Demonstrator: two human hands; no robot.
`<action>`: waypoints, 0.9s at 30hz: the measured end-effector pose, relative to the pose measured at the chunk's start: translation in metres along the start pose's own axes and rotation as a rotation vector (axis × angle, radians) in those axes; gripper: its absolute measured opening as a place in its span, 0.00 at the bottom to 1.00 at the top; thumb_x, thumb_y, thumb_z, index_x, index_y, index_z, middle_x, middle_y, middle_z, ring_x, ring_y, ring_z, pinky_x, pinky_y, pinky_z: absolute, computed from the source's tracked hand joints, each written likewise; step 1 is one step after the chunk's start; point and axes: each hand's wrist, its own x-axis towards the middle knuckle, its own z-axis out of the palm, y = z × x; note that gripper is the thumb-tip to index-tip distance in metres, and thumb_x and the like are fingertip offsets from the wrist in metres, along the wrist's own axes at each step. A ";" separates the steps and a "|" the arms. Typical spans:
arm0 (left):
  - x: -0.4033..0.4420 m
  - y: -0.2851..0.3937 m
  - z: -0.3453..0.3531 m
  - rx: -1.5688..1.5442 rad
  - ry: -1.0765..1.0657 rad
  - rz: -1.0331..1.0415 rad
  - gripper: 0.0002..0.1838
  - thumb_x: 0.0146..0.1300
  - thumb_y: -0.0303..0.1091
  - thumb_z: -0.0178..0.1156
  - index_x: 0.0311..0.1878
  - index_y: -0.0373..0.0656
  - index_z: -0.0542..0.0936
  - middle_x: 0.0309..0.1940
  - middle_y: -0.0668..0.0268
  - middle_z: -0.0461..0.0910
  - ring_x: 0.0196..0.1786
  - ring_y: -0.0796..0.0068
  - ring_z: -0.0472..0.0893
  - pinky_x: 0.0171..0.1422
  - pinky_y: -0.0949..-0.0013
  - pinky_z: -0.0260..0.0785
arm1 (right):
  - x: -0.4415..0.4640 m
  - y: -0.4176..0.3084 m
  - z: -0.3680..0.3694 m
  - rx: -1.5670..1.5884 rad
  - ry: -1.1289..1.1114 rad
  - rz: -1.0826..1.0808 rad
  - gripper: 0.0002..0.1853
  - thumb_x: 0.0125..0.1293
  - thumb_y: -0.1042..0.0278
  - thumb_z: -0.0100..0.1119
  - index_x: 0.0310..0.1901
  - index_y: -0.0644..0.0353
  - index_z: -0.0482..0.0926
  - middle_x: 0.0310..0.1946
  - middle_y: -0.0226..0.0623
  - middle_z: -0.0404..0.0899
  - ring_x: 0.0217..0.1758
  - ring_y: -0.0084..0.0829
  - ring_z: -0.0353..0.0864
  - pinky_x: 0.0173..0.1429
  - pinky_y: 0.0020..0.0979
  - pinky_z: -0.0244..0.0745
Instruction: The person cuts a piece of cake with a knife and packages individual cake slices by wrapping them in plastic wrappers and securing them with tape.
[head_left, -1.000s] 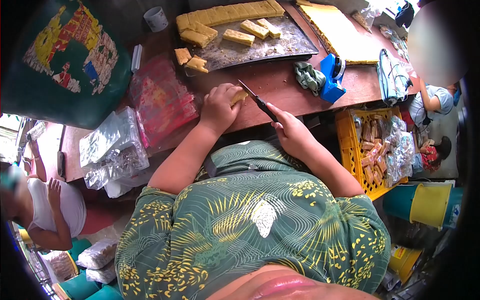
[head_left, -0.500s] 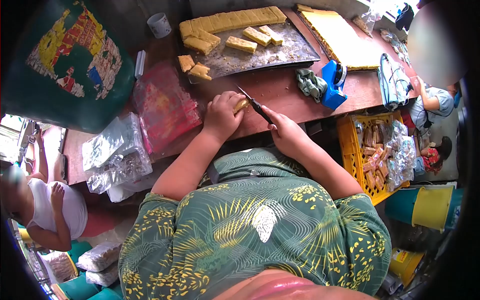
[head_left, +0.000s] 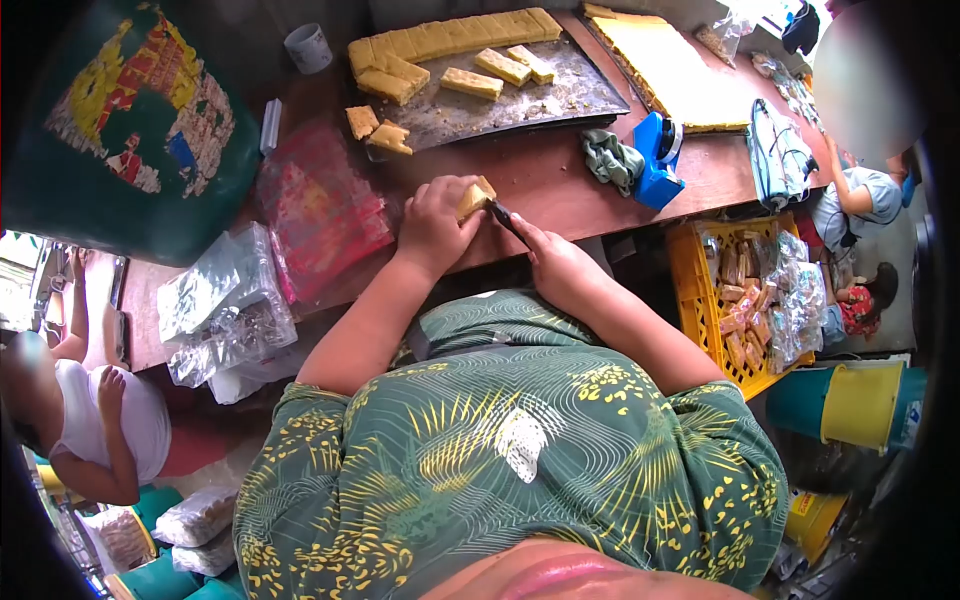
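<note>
My left hand [head_left: 436, 222] is closed around a yellow cake bar [head_left: 474, 198] just above the table's front edge. In my right hand [head_left: 556, 256] is a knife [head_left: 508, 224] with a black handle; its blade is at the cake bar, mostly hidden behind it. Beyond my hands lies a dark baking tray [head_left: 570, 100] with a row of cut cake bars [head_left: 455, 38] along its back. A few loose bars [head_left: 472, 84] sit on the tray, and broken pieces [head_left: 388, 136] lie at its left corner.
A second cake slab [head_left: 670, 70] lies at the back right. Nearby are a blue tape dispenser [head_left: 656, 160] and a grey-green cloth [head_left: 612, 162]. Plastic bags [head_left: 228, 300] lie left, below a green bin [head_left: 140, 130]. A yellow crate [head_left: 700, 300] holds wrapped bars. Other people sit at both sides.
The cake bar has turned in my left hand so its end faces up. The knife blade, pointing away beyond the bar before, now meets it. The whole view has shifted slightly.
</note>
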 end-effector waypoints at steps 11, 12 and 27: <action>-0.003 -0.032 0.008 -1.045 0.028 -0.152 0.33 0.67 0.42 0.76 0.70 0.44 0.72 0.54 0.67 0.82 0.55 0.80 0.81 0.62 0.71 0.75 | -0.025 0.033 -0.042 0.118 0.246 -0.009 0.32 0.72 0.80 0.53 0.77 0.52 0.69 0.63 0.56 0.80 0.65 0.55 0.80 0.69 0.45 0.76; -0.003 -0.036 0.004 -1.141 0.039 -0.227 0.33 0.67 0.41 0.76 0.70 0.45 0.72 0.55 0.67 0.82 0.55 0.80 0.81 0.63 0.70 0.76 | -0.024 0.035 -0.043 0.071 0.242 -0.051 0.32 0.72 0.79 0.54 0.77 0.50 0.69 0.61 0.55 0.80 0.64 0.55 0.81 0.67 0.46 0.77; -0.002 -0.055 -0.025 -1.685 -0.069 -0.682 0.35 0.62 0.56 0.76 0.66 0.47 0.77 0.55 0.67 0.84 0.52 0.75 0.83 0.55 0.68 0.79 | 0.019 0.073 -0.065 -0.441 0.340 -0.079 0.26 0.64 0.71 0.66 0.64 0.40 0.83 0.47 0.40 0.81 0.51 0.47 0.83 0.54 0.45 0.81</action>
